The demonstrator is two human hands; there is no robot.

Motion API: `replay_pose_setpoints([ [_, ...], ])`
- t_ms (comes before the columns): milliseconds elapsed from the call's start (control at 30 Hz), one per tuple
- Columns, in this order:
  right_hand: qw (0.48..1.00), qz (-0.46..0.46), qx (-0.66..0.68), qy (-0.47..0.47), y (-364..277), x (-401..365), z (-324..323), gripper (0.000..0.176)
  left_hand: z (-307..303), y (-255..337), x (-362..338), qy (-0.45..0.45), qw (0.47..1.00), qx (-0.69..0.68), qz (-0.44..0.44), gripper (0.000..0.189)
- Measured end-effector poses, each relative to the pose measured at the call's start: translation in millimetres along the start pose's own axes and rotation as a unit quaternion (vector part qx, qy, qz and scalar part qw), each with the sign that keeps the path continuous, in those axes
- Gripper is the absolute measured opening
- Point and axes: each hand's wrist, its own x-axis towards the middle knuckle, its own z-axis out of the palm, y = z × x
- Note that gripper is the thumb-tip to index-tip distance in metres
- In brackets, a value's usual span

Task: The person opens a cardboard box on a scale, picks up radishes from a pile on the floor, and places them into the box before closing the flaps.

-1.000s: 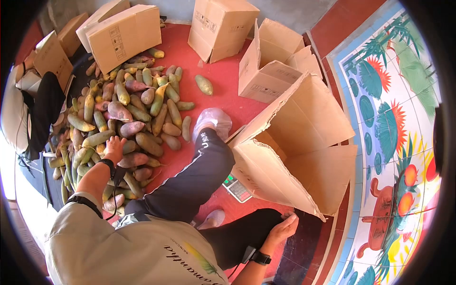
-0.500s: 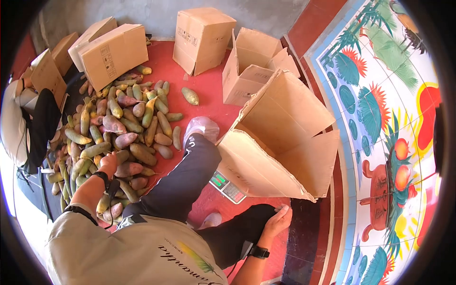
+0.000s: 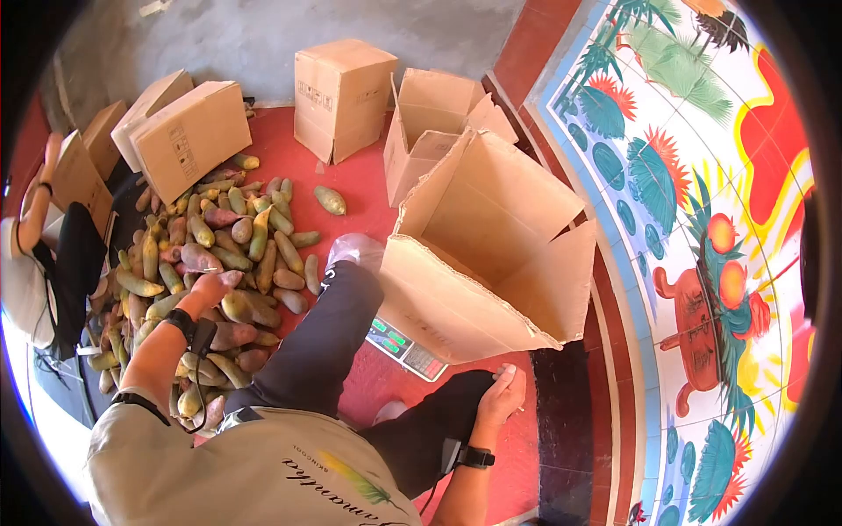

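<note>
Left hand (image 3: 207, 293): reached into the root pile (image 3: 230, 259), by a pinkish root (image 3: 231, 278) (contact was hard to make out).
Right hand (image 3: 502, 396): hung loosely curled beside the knee (image 3: 465, 391).
Open carton (image 3: 474, 307): partly hid the scale (image 3: 423, 361), whose display (image 3: 388, 337) glowed green.

A beige shirt (image 3: 206, 465) bears black script (image 3: 329, 491) and a yellow-green print (image 3: 355, 479); the trousers (image 3: 329, 337) are dark. Black wristbands (image 3: 476, 457) show left and right; the far shoe cover (image 3: 358, 249) is translucent.
</note>
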Motion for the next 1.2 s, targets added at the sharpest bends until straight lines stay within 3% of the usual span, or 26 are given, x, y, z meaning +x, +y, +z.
replay_pose_setpoints([
  [33, 1.0, 0.006, 0.001, -0.003, -1.3, 0.3, 0.1, 0.023, -11.6, 4.7, 8.3, 0.073, 0.995, -0.062, 0.0, 0.038],
  [67, 1.0, 0.006, 0.002, 0.001, -0.5, 0.5, 0.7, 0.023, -47.7, 23.4, -1.8, 0.076, 0.995, -0.061, 0.003, 0.038],
  [133, 0.998, -0.045, -0.04, -0.002, 4.2, 0.4, 2.5, 0.029, -143.7, 78.6, -44.6, 0.137, 0.925, -0.355, 0.02, 0.037],
  [167, 0.998, -0.044, -0.041, 0.002, 6.3, 0.4, 4.1, 0.029, -153.7, 86.0, -38.2, 0.218, 0.898, -0.373, 0.086, 0.037],
  [233, 0.996, -0.063, -0.056, 0.008, 8.3, 0.5, 6.4, 0.027, -219.1, 125.0, -60.2, 0.289, 0.846, -0.423, 0.144, 0.03],
  [300, 0.997, -0.055, -0.056, 0.016, 4.0, 0.2, 6.2, 0.026, -275.2, 160.4, -80.0, 0.323, 0.807, -0.482, 0.106, 0.029],
  [433, 0.994, -0.085, -0.057, 0.031, 2.3, 1.2, 6.1, 0.026, -344.7, 200.6, -85.0, 0.348, 0.715, -0.567, 0.212, 0.03],
  [467, 0.997, -0.053, -0.053, 0.014, 1.7, 0.6, 5.2, 0.023, -356.8, 213.7, -84.4, 0.346, 0.714, -0.568, 0.217, 0.03],
  [533, 0.999, -0.018, -0.041, -0.004, -0.1, 0.2, 4.6, 0.02, -376.1, 239.6, -82.5, 0.313, 0.641, -0.647, 0.269, 0.026],
  [633, 0.998, -0.049, -0.031, 0.017, 0.8, -0.2, 7.3, 0.022, -385.4, 280.5, -73.4, 0.253, 0.643, -0.655, 0.306, 0.027],
  [700, 0.997, -0.057, -0.039, 0.029, -6.4, 0.9, 5.3, 0.019, -380.5, 306.7, -61.6, 0.227, 0.683, -0.615, 0.322, 0.028],
  [767, 0.998, -0.051, -0.039, 0.022, -11.3, 0.3, 3.2, 0.018, -370.2, 327.8, -45.7, 0.183, 0.686, -0.608, 0.356, 0.031],
  [833, 0.998, -0.021, -0.052, -0.002, -16.0, 0.6, -0.8, 0.014, -362.0, 349.2, -39.5, 0.213, 0.789, -0.434, 0.38, 0.034],
  [867, 0.997, -0.033, -0.066, 0.004, -16.0, 0.7, -0.7, 0.014, -360.4, 358.2, -47.4, 0.241, 0.809, -0.378, 0.38, 0.031],
  [1000, 0.998, -0.046, -0.05, 0.013, -7.8, 0.9, 3.2, 0.013, -349.8, 374.1, -37.1, 0.184, 0.844, -0.234, 0.446, 0.029],
  [1200, 0.996, -0.065, -0.062, 0.015, -9.2, 4.1, 8.8, 0.013, -350.8, 380.1, -24.5, 0.13, 0.882, -0.101, 0.442, 0.023],
])
